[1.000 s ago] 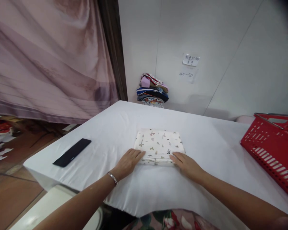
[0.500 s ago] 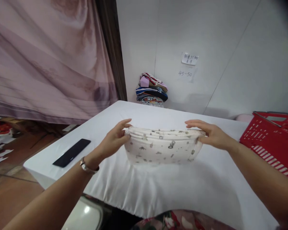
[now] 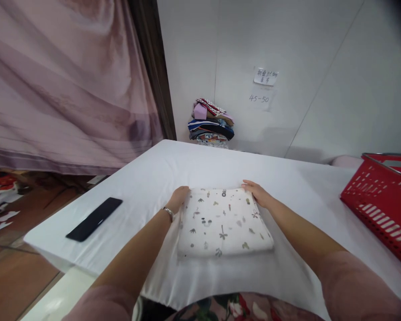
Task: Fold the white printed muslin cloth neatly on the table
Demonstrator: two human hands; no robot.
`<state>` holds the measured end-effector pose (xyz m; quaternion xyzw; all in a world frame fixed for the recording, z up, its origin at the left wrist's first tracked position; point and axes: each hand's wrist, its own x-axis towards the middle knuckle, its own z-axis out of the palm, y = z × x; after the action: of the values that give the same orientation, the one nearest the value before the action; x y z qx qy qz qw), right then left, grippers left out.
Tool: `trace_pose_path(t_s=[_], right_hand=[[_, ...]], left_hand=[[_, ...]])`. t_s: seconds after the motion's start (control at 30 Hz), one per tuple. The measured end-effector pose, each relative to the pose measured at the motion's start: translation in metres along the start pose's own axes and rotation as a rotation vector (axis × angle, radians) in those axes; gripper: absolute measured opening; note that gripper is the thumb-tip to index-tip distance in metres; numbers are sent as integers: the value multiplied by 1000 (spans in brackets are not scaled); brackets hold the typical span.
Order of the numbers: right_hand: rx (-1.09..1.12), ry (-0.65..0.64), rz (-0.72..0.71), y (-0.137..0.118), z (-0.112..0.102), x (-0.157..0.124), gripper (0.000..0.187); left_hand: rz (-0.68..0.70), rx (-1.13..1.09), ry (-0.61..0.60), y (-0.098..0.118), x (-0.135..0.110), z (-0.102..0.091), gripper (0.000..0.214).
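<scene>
A folded white cloth [image 3: 225, 225] with small printed plants and figures lies flat on the white-covered table in front of me. Its layers form a neat rectangle. My left hand [image 3: 180, 198], with a bracelet at the wrist, is closed on the far left corner, its fingertips partly hidden behind the edge. At the far right corner my right hand [image 3: 258, 194] grips the cloth, one finger reaching over the far edge.
A dark flat rectangular object [image 3: 95, 218] lies on the table [image 3: 137, 174] at left. To the right stands a red plastic basket [image 3: 381, 200]. Folded fabrics [image 3: 211, 122] are stacked by the wall beyond the far edge. A pinkish curtain [image 3: 67, 89] hangs at left.
The cloth was held up on its edge between my hands, and now it lies flat. Both hands have come down and closer together at its far corners.
</scene>
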<state>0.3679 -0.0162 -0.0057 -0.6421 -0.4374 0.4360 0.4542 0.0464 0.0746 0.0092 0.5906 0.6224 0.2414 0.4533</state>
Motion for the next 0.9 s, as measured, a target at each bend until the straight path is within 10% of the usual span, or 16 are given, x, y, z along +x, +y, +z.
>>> trace_pose_path(t_s=[0.23, 0.53, 0.9], right_hand=[[-232, 144, -87, 14, 0, 3, 48], [-732, 201, -370, 11, -5, -12, 24], [-945, 52, -469, -12, 4, -11, 12]], left_hand=[[218, 316, 95, -9, -5, 4, 52], [903, 647, 139, -10, -4, 2, 28], [1003, 763, 38, 6, -7, 12, 24]])
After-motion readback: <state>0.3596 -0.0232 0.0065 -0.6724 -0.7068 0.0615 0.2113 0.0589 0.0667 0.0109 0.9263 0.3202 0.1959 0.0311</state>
